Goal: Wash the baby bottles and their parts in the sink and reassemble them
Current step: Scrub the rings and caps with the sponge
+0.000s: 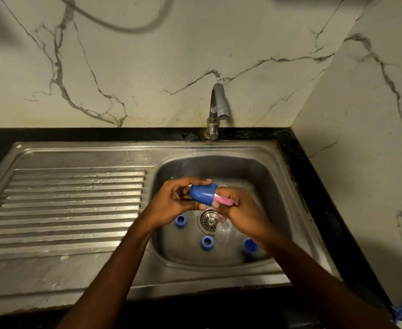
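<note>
Over the sink basin [264,176], grips a blue cap [203,194] in the left hand [178,203], fingers [190,180] curled round it; pinches a pink scrubber [224,201] in the right hand [239,211], its tip at the cap's open end. Leaves two blue rings [180,220] [207,242] lying below by the drain [210,219].

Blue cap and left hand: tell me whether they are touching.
Touching. The head view shows the left hand gripping the blue cap, fingers and thumb curled round it, over the sink; the right hand holds a pink scrubber against it.
</note>
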